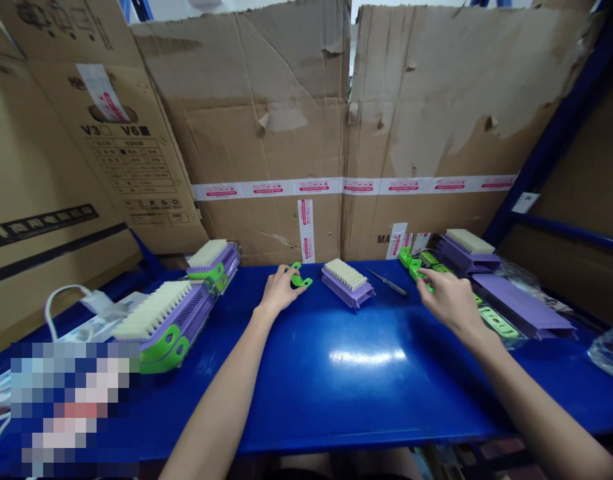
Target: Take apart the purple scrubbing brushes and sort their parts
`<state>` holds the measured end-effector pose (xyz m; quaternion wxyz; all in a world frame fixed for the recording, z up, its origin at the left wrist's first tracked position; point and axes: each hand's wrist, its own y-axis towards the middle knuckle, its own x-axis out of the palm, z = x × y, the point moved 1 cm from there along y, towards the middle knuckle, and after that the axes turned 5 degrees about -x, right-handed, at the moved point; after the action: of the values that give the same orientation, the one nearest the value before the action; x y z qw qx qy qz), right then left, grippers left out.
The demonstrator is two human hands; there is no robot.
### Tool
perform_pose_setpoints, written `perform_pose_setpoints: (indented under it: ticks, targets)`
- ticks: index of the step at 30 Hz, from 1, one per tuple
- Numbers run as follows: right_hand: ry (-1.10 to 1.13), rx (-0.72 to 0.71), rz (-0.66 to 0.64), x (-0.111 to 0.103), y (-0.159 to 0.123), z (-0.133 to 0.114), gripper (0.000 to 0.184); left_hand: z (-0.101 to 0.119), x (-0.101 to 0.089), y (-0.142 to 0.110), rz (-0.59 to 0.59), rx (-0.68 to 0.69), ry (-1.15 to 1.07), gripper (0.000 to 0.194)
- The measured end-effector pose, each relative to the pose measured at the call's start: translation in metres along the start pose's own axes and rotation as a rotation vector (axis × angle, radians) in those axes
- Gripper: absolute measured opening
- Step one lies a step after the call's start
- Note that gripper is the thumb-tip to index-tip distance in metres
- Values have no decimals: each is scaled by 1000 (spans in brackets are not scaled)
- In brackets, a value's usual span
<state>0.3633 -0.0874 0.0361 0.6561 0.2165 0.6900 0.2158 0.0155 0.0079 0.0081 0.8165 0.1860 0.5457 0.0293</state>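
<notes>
Two cream-bristled purple plastic blocks (184, 315) at left already wear green ends; the similar central block (347, 283) shows none yet. Beside it, the left hand (278, 289) pinches a curved green plastic piece (300, 282); the right hand (449, 297) touches another green piece (415, 267), its grip unclear.

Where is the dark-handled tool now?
In the head view, the dark-handled tool lies right of centre, between the middle brush and the right hand.

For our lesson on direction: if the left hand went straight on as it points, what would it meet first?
Past the green part it holds, probably the cardboard wall; the brush lies right of that line. Depth is unclear.
</notes>
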Motion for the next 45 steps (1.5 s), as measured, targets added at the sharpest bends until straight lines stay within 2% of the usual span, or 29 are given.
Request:
perform_pose_setpoints:
  ticks: [3, 6, 9, 13, 17, 20, 25, 29, 33, 39, 42, 45]
  targets:
    - [265, -74, 60, 0, 6, -33, 35, 15, -7, -2, 198, 110, -94, 28]
    - [465, -170, 84, -2, 9, -73, 43, 40, -13, -9, 351, 315, -144, 29]
    - [639, -247, 68, -4, 7, -108, 52, 68, -15, -22, 383, 513, -93, 31]
    - [788, -256, 96, -6, 1, -129, 39, 93, -12, -36, 432, 687, -98, 31]
    - [656, -202, 110, -10, -16, -111, 38, 93, -12, -36, 373, 770, -94, 56]
    - [436, -182, 62, -11, -40, -79, 35, 84, -9, -31, 300, 710, -89, 71]
    - [56, -182, -121, -6, -77, -19, 28, 65, -4, -21, 232, 541, -45, 63]
    - [-91, -122, -107, -7, -87, 12, 32, 55, -5, -17, 207, 435, -1, 58]
    - [-211, -83, -91, -11, -88, 24, 34, 51, -6, -16, 217, 379, -4, 58]
    - [-319, -35, -96, -7, -85, 28, 32, 46, -1, -14, 203, 361, -1, 56]
    - [-346, -22, -94, -7, -81, 27, 31, 46, -1, -13, 192, 352, 1, 56]
    - [-357, -8, -36, -11, -75, 19, 33, 46, 0, -13, 173, 334, 20, 50]
